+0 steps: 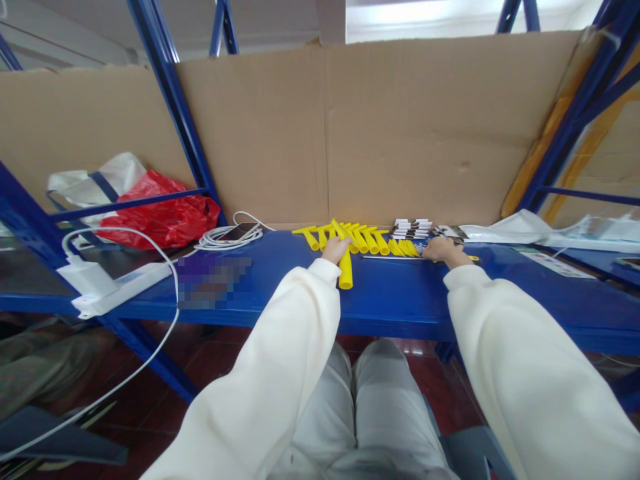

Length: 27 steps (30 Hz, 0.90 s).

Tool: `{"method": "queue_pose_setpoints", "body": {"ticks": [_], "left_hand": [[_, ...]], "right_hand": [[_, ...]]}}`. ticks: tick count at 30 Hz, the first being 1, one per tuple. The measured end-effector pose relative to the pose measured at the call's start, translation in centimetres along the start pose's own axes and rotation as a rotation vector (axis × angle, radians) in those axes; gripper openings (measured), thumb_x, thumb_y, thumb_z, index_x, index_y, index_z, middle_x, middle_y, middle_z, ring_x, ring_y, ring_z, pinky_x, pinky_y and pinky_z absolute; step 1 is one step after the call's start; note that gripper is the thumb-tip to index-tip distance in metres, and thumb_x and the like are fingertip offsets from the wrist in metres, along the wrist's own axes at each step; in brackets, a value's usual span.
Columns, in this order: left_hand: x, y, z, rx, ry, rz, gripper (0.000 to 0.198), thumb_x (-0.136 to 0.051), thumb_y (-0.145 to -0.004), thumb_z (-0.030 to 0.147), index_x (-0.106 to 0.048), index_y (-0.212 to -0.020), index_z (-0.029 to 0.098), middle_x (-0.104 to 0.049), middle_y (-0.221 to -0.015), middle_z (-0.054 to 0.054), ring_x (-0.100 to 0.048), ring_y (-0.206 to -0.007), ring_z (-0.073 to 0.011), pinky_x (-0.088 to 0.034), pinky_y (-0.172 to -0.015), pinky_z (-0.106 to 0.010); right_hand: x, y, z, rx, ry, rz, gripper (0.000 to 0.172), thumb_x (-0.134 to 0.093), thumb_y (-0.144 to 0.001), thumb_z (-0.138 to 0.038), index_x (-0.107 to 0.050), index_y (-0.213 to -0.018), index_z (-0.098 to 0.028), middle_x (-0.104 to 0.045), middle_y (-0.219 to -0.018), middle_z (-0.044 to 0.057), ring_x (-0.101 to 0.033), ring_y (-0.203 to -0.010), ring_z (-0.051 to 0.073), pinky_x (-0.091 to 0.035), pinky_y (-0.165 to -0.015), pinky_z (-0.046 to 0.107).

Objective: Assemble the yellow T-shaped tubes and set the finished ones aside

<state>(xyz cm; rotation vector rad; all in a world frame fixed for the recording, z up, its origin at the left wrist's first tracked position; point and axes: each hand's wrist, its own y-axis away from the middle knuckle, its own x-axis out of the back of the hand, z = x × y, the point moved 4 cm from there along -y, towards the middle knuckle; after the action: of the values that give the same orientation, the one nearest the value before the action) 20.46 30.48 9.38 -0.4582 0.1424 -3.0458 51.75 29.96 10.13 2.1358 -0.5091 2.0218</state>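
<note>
My left hand point(336, 250) is closed round a yellow T-shaped plastic piece point(345, 272), its round hollow end facing me. Behind it, a row of similar yellow T-shaped pieces point(369, 239) lies on the blue shelf. My right hand point(443, 250) has its fingers bent together over small parts; what they grip is hidden. A thin metal rod point(393, 258) runs toward that hand, and a yellow end point(473, 259) shows on its other side. Left of my right hand are small yellow parts point(404, 248), with a stack of black-and-white pieces point(411, 229) behind them.
A coiled white cable point(230, 238) and a red plastic bag point(165, 210) lie to the left. A white power strip point(125, 287) sits at the left front. White plastic wrapping point(520, 229) and a printed sheet point(555, 263) lie right. Cardboard point(400, 127) walls the back.
</note>
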Motion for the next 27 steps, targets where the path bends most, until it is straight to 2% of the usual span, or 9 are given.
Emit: {"method": "queue_pose_setpoints", "body": {"ticks": [6,12,20,27], "left_hand": [[-0.1,-0.1,-0.1,0.002,0.020,-0.020,0.013,-0.063,-0.085,0.025,-0.062,-0.072,0.023,-0.062,-0.074,-0.003,-0.072,-0.086,-0.0244,-0.059,-0.087,-0.037],[-0.1,0.1,0.1,-0.005,0.030,-0.029,0.016,-0.064,-0.083,0.024,-0.060,-0.068,0.023,-0.060,-0.070,-0.003,-0.070,-0.081,-0.0235,-0.057,-0.082,-0.035],[-0.1,0.5,0.4,-0.003,0.054,-0.017,0.022,-0.063,-0.084,0.019,-0.056,-0.063,0.023,-0.057,-0.067,-0.001,-0.068,-0.079,-0.0223,-0.056,-0.083,-0.035],[-0.1,0.6,0.5,0.008,0.040,-0.028,0.027,-0.061,-0.086,0.018,-0.053,-0.060,0.024,-0.057,-0.065,-0.001,-0.067,-0.077,-0.0210,-0.058,-0.084,-0.035]], "right_hand": [[0.7,0.2,-0.6,0.065,0.052,-0.051,0.030,-0.071,-0.086,-0.022,-0.085,-0.112,-0.020,-0.079,-0.124,0.017,-0.069,-0.129,0.038,-0.051,-0.113,0.055],[0.7,0.8,-1.4,0.216,0.139,0.035,0.040,-0.058,-0.095,-0.014,-0.082,-0.126,-0.011,-0.077,-0.131,0.025,-0.069,-0.135,0.037,-0.050,-0.117,0.051],[-0.5,-0.1,-0.6,0.172,0.113,0.022,0.048,-0.064,-0.095,-0.028,-0.077,-0.138,-0.013,-0.075,-0.135,0.027,-0.067,-0.136,0.040,-0.053,-0.114,0.054],[-0.4,0.0,-0.5,0.135,0.072,0.030,0.048,-0.064,-0.093,-0.026,-0.078,-0.138,-0.015,-0.074,-0.138,0.025,-0.067,-0.137,0.038,-0.052,-0.114,0.054]]}}
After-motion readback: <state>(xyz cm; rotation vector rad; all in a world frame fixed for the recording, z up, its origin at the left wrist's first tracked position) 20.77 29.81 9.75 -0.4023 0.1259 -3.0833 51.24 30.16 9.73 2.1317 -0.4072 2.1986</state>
